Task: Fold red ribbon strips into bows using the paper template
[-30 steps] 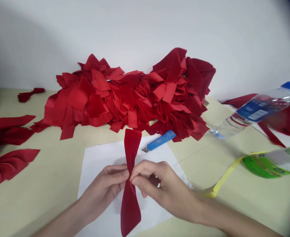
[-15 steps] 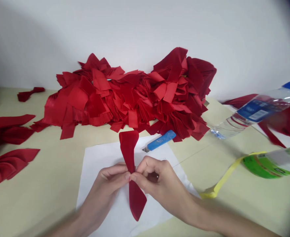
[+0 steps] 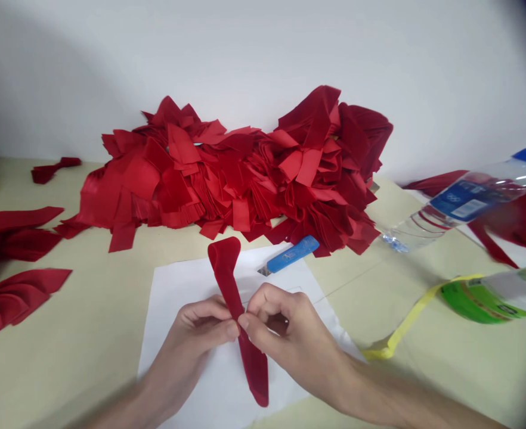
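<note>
A dark red velvet ribbon bow [image 3: 225, 262] stands almost on end between my hands, one loop up and the other down. My left hand [image 3: 200, 333] pinches its narrow middle from the left with thumb and forefinger. From the right, my right hand [image 3: 285, 333] closes thumb and forefinger at the same middle; anything thin between those fingertips is hidden. Below lies a white sheet of paper [image 3: 169, 292]. A blue utility knife [image 3: 294, 255] rests at the sheet's far edge, just beyond my right hand.
A large heap of red ribbon pieces [image 3: 245, 179] spans the back by the wall. More red ribbons [image 3: 16, 298] lie at left, with a single bow [image 3: 55, 170] behind. At right are a clear bottle [image 3: 464, 199], a green-labelled bottle [image 3: 491, 298] and a yellow strip [image 3: 410, 322].
The bow has turned and tilted: its upper loop moved left and its lower end right, now looking narrower. Both hands stay almost in place at its middle.
</note>
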`<action>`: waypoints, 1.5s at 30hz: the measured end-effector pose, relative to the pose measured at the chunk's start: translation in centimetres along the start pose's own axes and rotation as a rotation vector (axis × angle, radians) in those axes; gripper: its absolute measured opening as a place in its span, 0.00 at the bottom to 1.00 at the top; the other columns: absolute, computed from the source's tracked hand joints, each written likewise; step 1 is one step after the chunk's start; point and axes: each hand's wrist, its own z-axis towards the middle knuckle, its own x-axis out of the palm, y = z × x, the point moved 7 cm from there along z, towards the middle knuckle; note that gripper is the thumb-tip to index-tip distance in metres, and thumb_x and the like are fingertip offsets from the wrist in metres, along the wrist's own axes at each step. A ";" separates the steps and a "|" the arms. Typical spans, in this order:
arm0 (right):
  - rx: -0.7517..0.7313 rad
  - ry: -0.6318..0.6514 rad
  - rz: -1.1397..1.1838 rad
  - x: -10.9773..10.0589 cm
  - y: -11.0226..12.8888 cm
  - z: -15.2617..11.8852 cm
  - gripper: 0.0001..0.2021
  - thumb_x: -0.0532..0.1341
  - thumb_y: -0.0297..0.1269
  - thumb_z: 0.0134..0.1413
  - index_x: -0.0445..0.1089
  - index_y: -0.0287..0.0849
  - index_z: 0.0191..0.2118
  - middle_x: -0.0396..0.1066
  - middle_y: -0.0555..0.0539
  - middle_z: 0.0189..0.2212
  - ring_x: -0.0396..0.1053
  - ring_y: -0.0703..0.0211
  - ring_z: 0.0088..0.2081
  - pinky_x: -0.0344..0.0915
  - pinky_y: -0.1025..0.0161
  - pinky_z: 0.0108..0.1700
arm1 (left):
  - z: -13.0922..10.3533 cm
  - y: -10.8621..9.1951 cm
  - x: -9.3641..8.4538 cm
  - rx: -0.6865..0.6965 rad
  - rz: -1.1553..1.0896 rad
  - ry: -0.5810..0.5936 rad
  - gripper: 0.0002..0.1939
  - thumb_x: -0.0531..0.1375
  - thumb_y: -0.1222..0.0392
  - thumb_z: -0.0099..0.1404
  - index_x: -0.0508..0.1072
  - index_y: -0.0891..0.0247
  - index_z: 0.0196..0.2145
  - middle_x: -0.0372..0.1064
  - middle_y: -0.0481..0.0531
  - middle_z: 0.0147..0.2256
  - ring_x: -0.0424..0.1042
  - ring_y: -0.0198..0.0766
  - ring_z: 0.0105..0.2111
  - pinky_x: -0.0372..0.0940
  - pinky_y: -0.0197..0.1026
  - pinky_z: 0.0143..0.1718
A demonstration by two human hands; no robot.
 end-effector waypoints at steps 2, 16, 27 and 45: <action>-0.016 0.001 -0.043 0.0 0.2 0.0 0.08 0.53 0.36 0.57 0.60 0.42 0.28 0.60 0.55 0.20 0.57 0.68 0.24 0.54 0.68 0.26 | 0.0 0.1 0.0 -0.002 0.010 0.000 0.05 0.67 0.65 0.50 0.75 0.61 0.20 0.70 0.44 0.25 0.66 0.31 0.30 0.60 0.33 0.36; -0.030 -0.063 -0.130 -0.6 0.6 0.3 0.06 0.53 0.33 0.53 0.59 0.42 0.26 0.59 0.57 0.18 0.56 0.69 0.21 0.54 0.68 0.25 | -0.4 -0.4 0.5 0.033 0.018 0.070 0.02 0.66 0.61 0.52 0.78 0.58 0.27 0.73 0.45 0.27 0.68 0.34 0.32 0.61 0.35 0.38; -0.033 0.072 -0.018 -0.4 -0.1 0.6 0.07 0.54 0.36 0.57 0.62 0.42 0.29 0.61 0.56 0.20 0.58 0.70 0.23 0.54 0.70 0.26 | -0.1 0.4 0.5 -0.086 0.093 0.073 0.05 0.61 0.63 0.58 0.75 0.62 0.25 0.67 0.44 0.23 0.62 0.32 0.29 0.57 0.34 0.36; 0.043 0.438 0.165 -1.3 0.7 0.8 0.09 0.55 0.37 0.58 0.66 0.38 0.32 0.61 0.54 0.19 0.56 0.70 0.21 0.53 0.69 0.25 | 0.0 0.9 1.4 -0.178 -0.118 0.244 0.10 0.56 0.64 0.63 0.76 0.67 0.28 0.71 0.49 0.27 0.66 0.29 0.28 0.61 0.32 0.33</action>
